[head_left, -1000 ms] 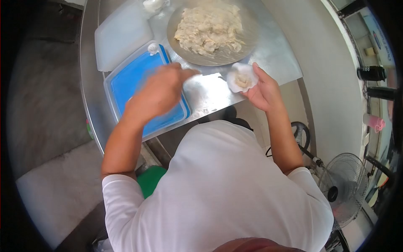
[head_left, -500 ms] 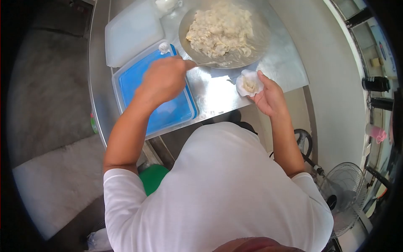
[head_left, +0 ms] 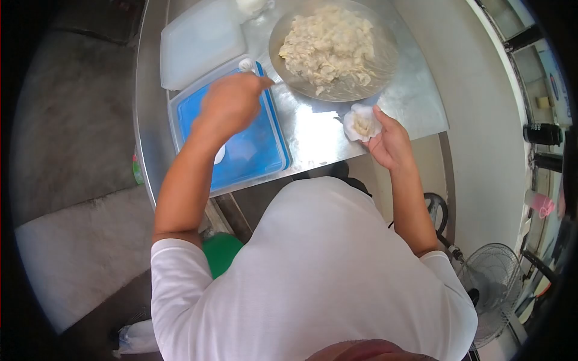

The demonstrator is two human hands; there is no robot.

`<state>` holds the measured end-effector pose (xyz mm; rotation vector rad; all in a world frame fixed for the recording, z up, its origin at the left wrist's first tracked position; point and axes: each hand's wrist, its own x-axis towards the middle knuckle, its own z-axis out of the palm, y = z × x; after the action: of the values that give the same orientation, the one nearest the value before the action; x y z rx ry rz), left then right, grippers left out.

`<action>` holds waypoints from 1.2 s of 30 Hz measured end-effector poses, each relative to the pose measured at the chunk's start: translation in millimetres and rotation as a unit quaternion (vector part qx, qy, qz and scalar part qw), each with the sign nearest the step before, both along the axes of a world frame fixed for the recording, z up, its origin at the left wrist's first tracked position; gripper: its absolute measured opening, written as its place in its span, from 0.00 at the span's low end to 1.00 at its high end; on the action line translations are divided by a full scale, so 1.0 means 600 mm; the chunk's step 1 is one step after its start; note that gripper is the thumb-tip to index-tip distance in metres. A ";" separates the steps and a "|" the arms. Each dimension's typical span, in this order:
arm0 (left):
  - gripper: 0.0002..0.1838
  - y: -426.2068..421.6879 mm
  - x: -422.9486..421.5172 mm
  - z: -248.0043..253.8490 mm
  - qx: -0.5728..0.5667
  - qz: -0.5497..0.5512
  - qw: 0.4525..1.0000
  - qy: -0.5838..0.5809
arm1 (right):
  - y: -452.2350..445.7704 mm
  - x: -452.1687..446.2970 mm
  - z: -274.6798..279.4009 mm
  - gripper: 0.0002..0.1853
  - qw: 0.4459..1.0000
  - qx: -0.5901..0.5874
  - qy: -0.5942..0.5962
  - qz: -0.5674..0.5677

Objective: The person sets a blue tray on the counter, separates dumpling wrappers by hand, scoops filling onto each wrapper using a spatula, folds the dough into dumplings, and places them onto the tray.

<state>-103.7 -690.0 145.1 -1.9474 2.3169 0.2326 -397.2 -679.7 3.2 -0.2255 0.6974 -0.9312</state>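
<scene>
My right hand (head_left: pixel 391 139) holds a thin white wrapper (head_left: pixel 355 114) with pale filling in it, thumb at its edge and fingers beneath. Over a blue tray (head_left: pixel 253 162) my left hand (head_left: pixel 232 103) is closed, fingertips toward the bowl; what they pinch is too small to make out. A pleated white dumpling (head_left: pixel 247 64) sits at the tray's far edge. Another white piece (head_left: pixel 220 155) shows beside my left wrist. Beyond both hands, a wide metal bowl (head_left: pixel 385 75) holds a heap of pale, lumpy filling (head_left: pixel 328 45).
A translucent plastic lid or container (head_left: pixel 201 45) lies behind the tray on the metal table (head_left: pixel 310 135). At the far edge is a white bundle (head_left: pixel 251 6). A wall ledge (head_left: pixel 475 120) runs along the right, with a fan (head_left: pixel 494 289) at lower right. Something green (head_left: pixel 221 253) is below the table.
My left hand has moved from the tray's near-middle toward its far side. My right hand still holds the filled wrapper. The whole view has shifted, so the table appears farther right.
</scene>
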 end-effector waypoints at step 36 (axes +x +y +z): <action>0.18 -0.002 -0.012 -0.004 0.021 -0.058 0.998 0.019 | 0.008 0.009 -0.023 0.24 0.999 -0.024 -0.014 0.028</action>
<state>-110.8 -691.0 142.5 -1.7981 2.4174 0.3090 -392.0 -674.9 -10.4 -0.2722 0.6409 -0.8971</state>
